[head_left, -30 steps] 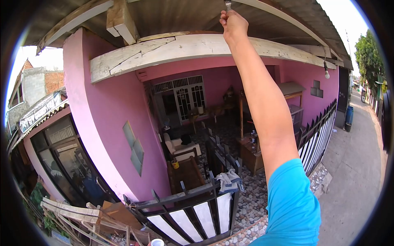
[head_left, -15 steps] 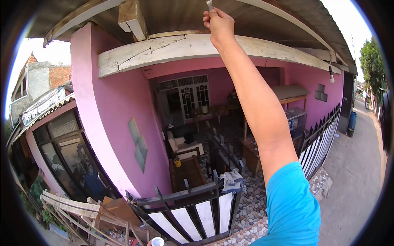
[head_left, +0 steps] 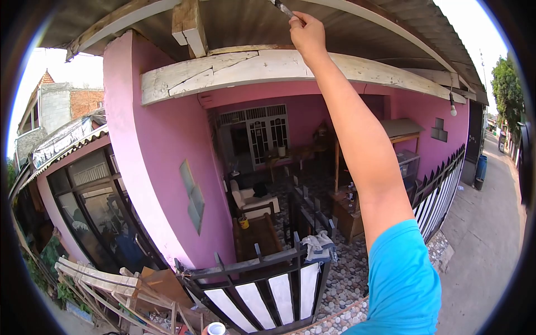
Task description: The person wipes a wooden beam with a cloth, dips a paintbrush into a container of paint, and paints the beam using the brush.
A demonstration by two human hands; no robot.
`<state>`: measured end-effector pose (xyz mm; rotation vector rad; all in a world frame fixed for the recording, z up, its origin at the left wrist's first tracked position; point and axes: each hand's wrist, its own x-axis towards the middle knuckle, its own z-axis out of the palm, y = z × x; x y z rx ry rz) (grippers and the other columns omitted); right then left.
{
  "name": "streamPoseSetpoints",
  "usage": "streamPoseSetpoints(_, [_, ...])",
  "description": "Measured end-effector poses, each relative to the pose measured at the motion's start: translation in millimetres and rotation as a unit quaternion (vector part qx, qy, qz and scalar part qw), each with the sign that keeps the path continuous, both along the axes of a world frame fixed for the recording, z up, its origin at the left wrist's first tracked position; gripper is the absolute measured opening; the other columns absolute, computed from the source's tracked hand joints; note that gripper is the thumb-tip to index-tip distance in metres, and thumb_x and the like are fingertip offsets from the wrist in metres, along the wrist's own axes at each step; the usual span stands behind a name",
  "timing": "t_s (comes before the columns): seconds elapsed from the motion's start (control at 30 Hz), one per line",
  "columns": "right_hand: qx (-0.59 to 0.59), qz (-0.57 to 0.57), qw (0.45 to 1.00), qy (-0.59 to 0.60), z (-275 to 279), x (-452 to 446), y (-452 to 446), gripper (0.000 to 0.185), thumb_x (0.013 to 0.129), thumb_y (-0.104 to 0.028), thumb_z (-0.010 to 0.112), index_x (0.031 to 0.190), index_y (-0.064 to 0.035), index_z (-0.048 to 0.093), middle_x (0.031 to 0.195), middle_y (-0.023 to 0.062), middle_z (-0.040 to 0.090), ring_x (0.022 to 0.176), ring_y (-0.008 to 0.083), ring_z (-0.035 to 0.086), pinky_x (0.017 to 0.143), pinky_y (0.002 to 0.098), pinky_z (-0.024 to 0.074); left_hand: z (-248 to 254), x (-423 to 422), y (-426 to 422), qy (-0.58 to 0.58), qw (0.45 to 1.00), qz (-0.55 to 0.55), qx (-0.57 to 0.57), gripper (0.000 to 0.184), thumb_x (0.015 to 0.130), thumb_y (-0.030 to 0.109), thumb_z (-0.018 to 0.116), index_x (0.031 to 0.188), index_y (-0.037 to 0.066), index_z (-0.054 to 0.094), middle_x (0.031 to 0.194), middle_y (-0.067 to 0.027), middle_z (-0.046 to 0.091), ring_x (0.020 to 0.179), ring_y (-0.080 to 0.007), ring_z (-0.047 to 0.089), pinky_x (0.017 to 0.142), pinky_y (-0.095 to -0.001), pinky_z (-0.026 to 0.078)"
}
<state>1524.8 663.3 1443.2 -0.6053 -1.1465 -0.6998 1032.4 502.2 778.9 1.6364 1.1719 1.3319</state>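
My right hand (head_left: 308, 34) is raised high in front of the white-painted wooden beam (head_left: 234, 70), its fingers closed round a paintbrush (head_left: 283, 9). The brush points up and left beneath the corrugated roof, and its tip is cut off by the top edge. At the bottom edge, a white cup (head_left: 215, 328) shows its round open top. Only a sliver of my left hand (head_left: 205, 331) appears, pressed against the cup's left side; the rest lies outside the view.
A black-and-white metal gate (head_left: 251, 298) with upright spikes stands below, a grey cloth (head_left: 319, 245) draped over its corner. Loose timber (head_left: 97, 279) is stacked at lower left. A light bulb (head_left: 453, 110) hangs from the beam's right end. A pink pillar (head_left: 120, 139) rises at left.
My right hand has shifted slightly right and down in view, and the brush now tilts further left. The whole scene has moved a little to the right.
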Motion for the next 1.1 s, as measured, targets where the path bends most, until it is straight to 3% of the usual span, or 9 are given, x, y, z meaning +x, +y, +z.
streamPoseSetpoints(0.1, [0.023, -0.076, 0.997, 0.019, -1, 23, -19, 0.03, 0.094, -0.015, 0.062, 0.117, 0.0033, 0.069, 0.087, 0.0056, 0.071, 0.079, 0.013, 0.063, 0.073, 0.0266, 0.0492, 7, 3, -3, -0.014, 1.0, -0.001, -0.013, 0.063, 0.081, -0.004, 0.074, 0.138, -0.004, 0.048, 0.125, -0.0136, 0.061, 0.115, -0.0212, 0.058, 0.101, -0.0342, 0.047])
streamPoseSetpoints(0.17, [0.022, -0.087, 0.995, 0.049, 0, 40, -25, 0.03, 0.092, -0.019, 0.059, 0.112, 0.0008, 0.071, 0.1, 0.0168, 0.073, 0.095, 0.0281, 0.07, 0.087, 0.0365, 0.0521, -1, 1, 1, -0.038, 0.999, -0.01, -0.03, 0.063, 0.081, -0.005, 0.074, 0.138, -0.004, 0.048, 0.126, -0.0138, 0.061, 0.115, -0.0212, 0.058, 0.101, -0.0343, 0.047])
streamPoseSetpoints(0.43, [0.056, -0.013, 0.976, 0.209, 6, 150, -29, 0.031, 0.091, -0.015, 0.059, 0.114, 0.0049, 0.068, 0.105, 0.0192, 0.071, 0.098, 0.0281, 0.069, 0.088, 0.0355, 0.0514, -15, -11, 12, -0.007, 1.0, -0.014, -0.016, 0.062, 0.082, -0.005, 0.073, 0.138, -0.005, 0.047, 0.128, -0.0141, 0.059, 0.116, -0.0212, 0.058, 0.102, -0.0344, 0.046])
streamPoseSetpoints(0.5, [0.114, 0.076, 0.949, 0.283, 10, 172, -27, 0.025, 0.091, -0.004, 0.057, 0.113, 0.0075, 0.063, 0.08, 0.0092, 0.066, 0.065, 0.0136, 0.062, 0.059, 0.0255, 0.0477, -2, -8, 8, 0.03, 0.999, -0.007, -0.007, 0.062, 0.082, -0.006, 0.072, 0.138, -0.005, 0.046, 0.128, -0.0141, 0.059, 0.116, -0.0211, 0.057, 0.102, -0.0343, 0.046])
streamPoseSetpoints(0.6, [0.096, 0.081, 0.95, 0.287, 14, 163, -25, 0.027, 0.09, -0.002, 0.055, 0.115, 0.0078, 0.058, 0.077, 0.0091, 0.063, 0.059, 0.0136, 0.059, 0.051, 0.0261, 0.0457, 5, -4, 6, -0.044, 0.998, -0.026, -0.04, 0.063, 0.082, -0.007, 0.072, 0.139, -0.005, 0.046, 0.128, -0.0141, 0.059, 0.116, -0.0212, 0.057, 0.102, -0.0345, 0.046])
streamPoseSetpoints(0.73, [0.085, 0.138, 0.963, 0.216, 14, 94, -20, 0.026, 0.094, -0.002, 0.056, 0.118, 0.0079, 0.056, 0.086, 0.0092, 0.064, 0.064, 0.0127, 0.06, 0.056, 0.0263, 0.048, -21, -12, 18, -0.008, 1.0, -0.028, -0.012, 0.063, 0.082, -0.007, 0.071, 0.139, -0.005, 0.046, 0.128, -0.0142, 0.059, 0.116, -0.0216, 0.058, 0.102, -0.0348, 0.046])
streamPoseSetpoints(0.8, [0.055, 0.203, 0.958, 0.193, 2, 37, -32, 0.026, 0.093, -0.005, 0.056, 0.116, 0.0084, 0.057, 0.094, 0.0125, 0.066, 0.078, 0.0188, 0.066, 0.07, 0.0301, 0.0518, -30, -13, 22, -0.008, 0.999, -0.027, -0.022, 0.063, 0.082, -0.007, 0.071, 0.139, -0.005, 0.045, 0.128, -0.0146, 0.059, 0.116, -0.022, 0.058, 0.103, -0.0352, 0.046])
streamPoseSetpoints(0.93, [0.041, 0.248, 0.959, 0.129, -9, -18, -24, 0.026, 0.095, -0.006, 0.056, 0.117, 0.0086, 0.056, 0.091, 0.0104, 0.064, 0.072, 0.016, 0.064, 0.066, 0.0286, 0.0505, -24, -11, 19, 0.015, 1.0, -0.022, -0.003, 0.062, 0.082, -0.006, 0.071, 0.139, -0.005, 0.046, 0.128, -0.0145, 0.06, 0.116, -0.022, 0.059, 0.102, -0.0352, 0.047])
streamPoseSetpoints(1.1, [-0.094, 0.176, 0.98, -0.013, -29, -51, -29, 0.033, 0.099, -0.008, 0.057, 0.129, 0.0045, 0.054, 0.093, 0.0076, 0.065, 0.074, 0.0105, 0.058, 0.064, 0.025, 0.0496, 0, -4, 8, -0.027, 0.999, -0.029, -0.033, 0.06, 0.083, -0.003, 0.072, 0.138, -0.005, 0.048, 0.125, -0.0142, 0.062, 0.114, -0.0221, 0.059, 0.101, -0.0353, 0.047])
